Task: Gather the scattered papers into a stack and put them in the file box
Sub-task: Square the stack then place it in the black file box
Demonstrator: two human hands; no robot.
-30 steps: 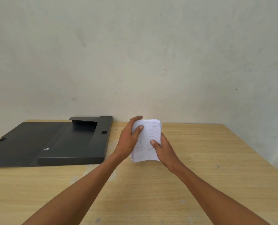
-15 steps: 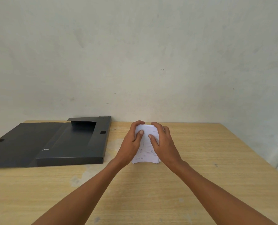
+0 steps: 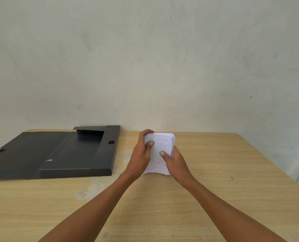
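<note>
Wooden table (image 3: pixel 215 198). Black file box (image 3: pixel 79 154) at left, lid open flat, tray holds no papers. Paper stack (image 3: pixel 160 151) stands on edge on the table right of the box, gripped by left hand (image 3: pixel 141 156) and right hand (image 3: pixel 175 161).

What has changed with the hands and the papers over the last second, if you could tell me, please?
Half a second ago the right hand lay over the front of the paper stack; it has slid back down to the lower right edge, uncovering the printed sheet. The left hand still grips the left edge. The stack stays upright on the table, and the open file box has not moved.
</note>
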